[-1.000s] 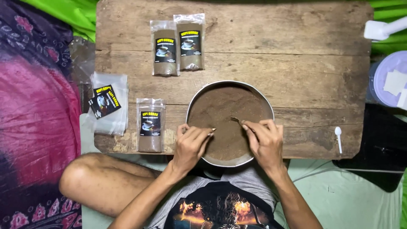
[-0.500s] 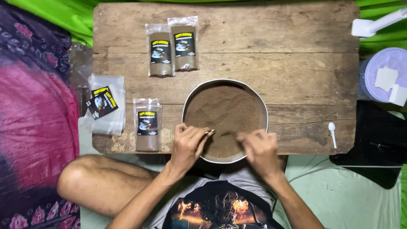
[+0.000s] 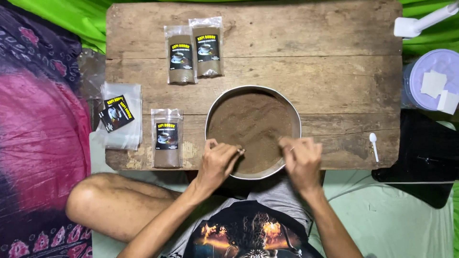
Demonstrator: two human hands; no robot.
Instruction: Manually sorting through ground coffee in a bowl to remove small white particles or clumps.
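Note:
A round metal pan (image 3: pixel 295 111) filled with brown powder (image 3: pixel 251 122) sits at the near edge of a worn wooden board (image 3: pixel 311 43). My left hand (image 3: pixel 217 162) rests at the pan's near-left rim with its fingertips pinched together; whether they hold anything is too small to tell. My right hand (image 3: pixel 302 160) is over the near-right rim, fingers curled down onto the powder around a thin small scoop that is mostly hidden. One filled clear packet with a black label (image 3: pixel 167 138) lies left of the pan. Two more filled packets (image 3: pixel 193 51) lie side by side behind it.
A stack of empty labelled bags (image 3: pixel 119 117) hangs off the board's left edge. A small white spoon (image 3: pixel 374 145) lies near the right corner. A pale lidded tub (image 3: pixel 432 79) and a white handled tool (image 3: pixel 420 21) sit off to the right. My bare knee (image 3: pixel 103 200) is at the near left.
My right hand has turned over and dipped toward the powder, hiding the scoop tip that showed before. My left hand stays at the rim. The view has shifted slightly.

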